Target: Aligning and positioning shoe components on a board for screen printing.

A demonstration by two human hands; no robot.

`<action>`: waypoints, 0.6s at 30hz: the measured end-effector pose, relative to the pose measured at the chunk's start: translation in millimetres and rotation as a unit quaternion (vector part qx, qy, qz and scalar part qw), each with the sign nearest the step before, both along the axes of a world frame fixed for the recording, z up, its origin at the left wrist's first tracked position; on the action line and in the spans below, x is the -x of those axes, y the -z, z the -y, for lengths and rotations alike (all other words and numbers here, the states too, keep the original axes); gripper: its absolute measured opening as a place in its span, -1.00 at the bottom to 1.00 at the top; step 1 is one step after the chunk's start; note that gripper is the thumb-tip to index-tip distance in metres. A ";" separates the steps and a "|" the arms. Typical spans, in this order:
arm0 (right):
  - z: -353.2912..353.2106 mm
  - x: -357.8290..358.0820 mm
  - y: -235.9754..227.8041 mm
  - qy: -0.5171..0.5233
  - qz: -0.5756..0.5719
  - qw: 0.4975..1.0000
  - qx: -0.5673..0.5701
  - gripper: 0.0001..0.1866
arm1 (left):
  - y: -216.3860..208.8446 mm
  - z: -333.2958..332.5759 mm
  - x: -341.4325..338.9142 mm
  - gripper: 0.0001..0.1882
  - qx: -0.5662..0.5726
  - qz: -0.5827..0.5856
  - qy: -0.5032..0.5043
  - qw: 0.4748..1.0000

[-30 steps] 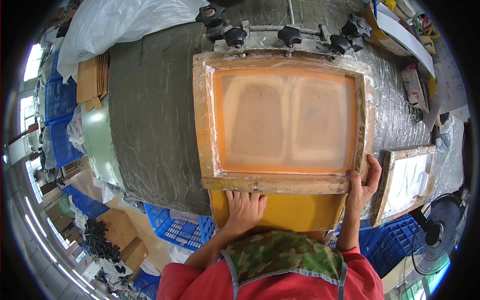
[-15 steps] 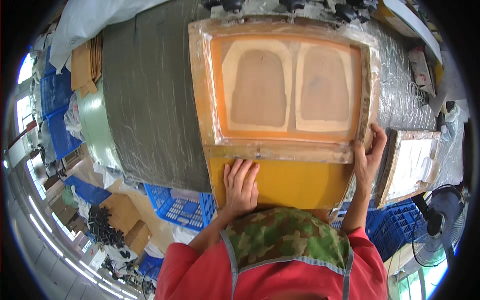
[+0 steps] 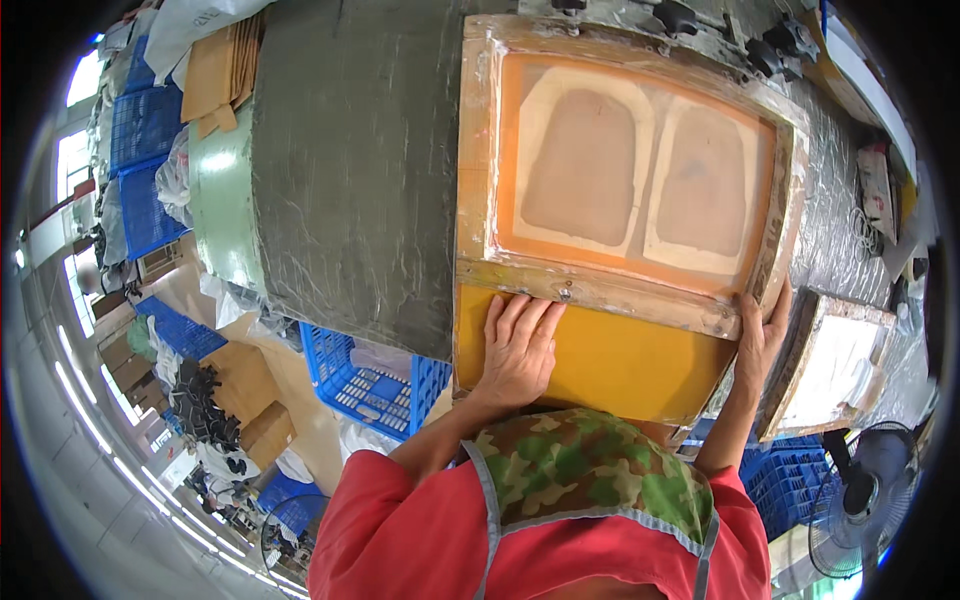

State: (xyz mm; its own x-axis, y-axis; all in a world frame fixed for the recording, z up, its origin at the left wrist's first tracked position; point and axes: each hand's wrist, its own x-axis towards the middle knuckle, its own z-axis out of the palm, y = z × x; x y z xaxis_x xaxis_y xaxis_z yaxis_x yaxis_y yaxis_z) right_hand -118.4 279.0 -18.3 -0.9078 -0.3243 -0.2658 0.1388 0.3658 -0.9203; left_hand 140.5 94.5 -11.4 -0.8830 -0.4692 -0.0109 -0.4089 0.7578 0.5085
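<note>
A wooden screen-printing frame (image 3: 610, 287) lies over a yellow board (image 3: 620, 365) on the worktable. Two rounded pale panels show through its mesh (image 3: 580, 170), bordered in orange. My left hand (image 3: 520, 350) rests on the yellow board, its fingers stretched out and their tips at the frame's near rail. At the frame's near right corner, my right hand (image 3: 762, 335) grips the side rail, thumb on the inner side and fingers along the outer edge. A camouflage apron (image 3: 595, 465) over red sleeves covers my front.
Black clamp knobs (image 3: 676, 17) line the far edge. To the right lie a smaller wooden frame (image 3: 835, 365) and, below it, a fan (image 3: 860, 495). Grey sheeting (image 3: 350, 170) covers the table at left. Blue crates (image 3: 375, 385) stand below the near edge.
The whole view has swung, so the frame and table appear farther right and slightly tilted. Both hands keep nearly the same places at the frame.
</note>
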 end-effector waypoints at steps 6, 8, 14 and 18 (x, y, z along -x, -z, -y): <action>2.0 0.3 -7.7 0.005 -0.034 0.999 -0.037 -0.37 | 1.0 2.0 0.2 -0.48 0.007 0.005 0.020 1.000; 2.3 0.1 -12.1 0.009 -0.016 1.000 -0.024 -0.37 | -1.5 1.5 2.4 -0.47 0.008 0.030 0.031 0.999; 3.3 0.1 -25.8 0.013 0.020 1.000 -0.009 -0.36 | -3.7 3.1 13.4 -0.51 0.002 0.107 0.048 0.993; 5.1 0.3 -30.2 0.018 0.021 0.999 -0.016 -0.36 | 7.4 5.2 23.3 -0.56 0.010 0.065 0.024 0.998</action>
State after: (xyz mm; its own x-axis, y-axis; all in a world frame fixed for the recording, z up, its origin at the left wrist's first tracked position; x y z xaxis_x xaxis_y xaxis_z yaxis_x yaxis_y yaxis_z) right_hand -118.7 273.9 11.9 -0.9061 -0.2827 -0.3148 0.1913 0.3898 -0.9008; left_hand 117.3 89.2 -18.8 -0.8959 -0.4282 -0.1181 -0.4341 0.7878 0.4370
